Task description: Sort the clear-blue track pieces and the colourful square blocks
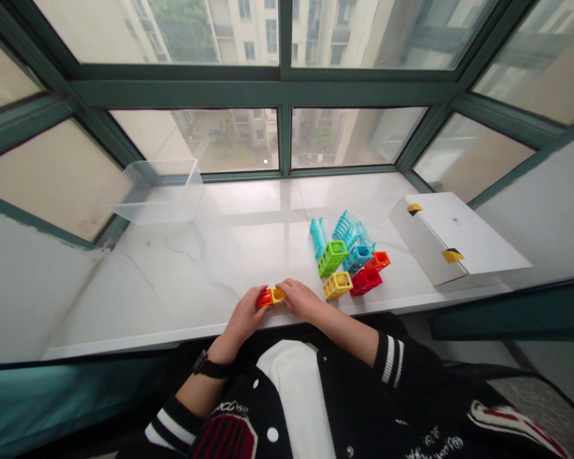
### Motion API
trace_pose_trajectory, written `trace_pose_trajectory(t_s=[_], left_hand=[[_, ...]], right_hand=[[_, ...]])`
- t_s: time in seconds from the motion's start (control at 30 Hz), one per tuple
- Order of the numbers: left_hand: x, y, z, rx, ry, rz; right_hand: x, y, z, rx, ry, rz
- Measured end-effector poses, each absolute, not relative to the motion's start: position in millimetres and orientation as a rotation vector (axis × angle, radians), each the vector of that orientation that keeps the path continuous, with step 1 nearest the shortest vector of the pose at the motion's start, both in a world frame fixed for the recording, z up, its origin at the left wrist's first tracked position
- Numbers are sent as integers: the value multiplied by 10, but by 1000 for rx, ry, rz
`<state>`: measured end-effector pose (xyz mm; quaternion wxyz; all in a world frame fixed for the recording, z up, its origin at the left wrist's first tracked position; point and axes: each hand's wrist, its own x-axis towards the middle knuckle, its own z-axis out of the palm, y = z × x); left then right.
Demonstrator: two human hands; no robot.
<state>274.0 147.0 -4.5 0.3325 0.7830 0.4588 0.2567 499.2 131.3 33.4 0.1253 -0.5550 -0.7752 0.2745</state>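
Observation:
At the front edge of the white marble sill, my left hand point(249, 312) is closed on an orange toy block point(264, 298). My right hand point(296, 298) grips a yellow toy block point(278, 295) side by side with the orange one, the two touching. Whether they are locked together I cannot tell. To the right of my hands stand a yellow block stack point(337, 286), a green one point(332, 258), a blue one point(357, 257), a red one point(365, 280) and an orange block point(379, 261). Clear blue track pieces point(346, 227) lie behind them.
A clear plastic bin point(172, 212) stands at the back left of the sill point(172, 280). On the right is a white box point(463, 233) with yellow-and-black tape tabs. Green-framed windows point(282, 92) enclose the back and sides.

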Motion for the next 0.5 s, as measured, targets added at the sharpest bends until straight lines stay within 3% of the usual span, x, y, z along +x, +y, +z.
trace_pose_trajectory(t_s=[0.5], left_hand=[[2631, 1577, 77, 2019, 1328, 808]], right_hand=[[5003, 1224, 295, -1777, -2224, 749]])
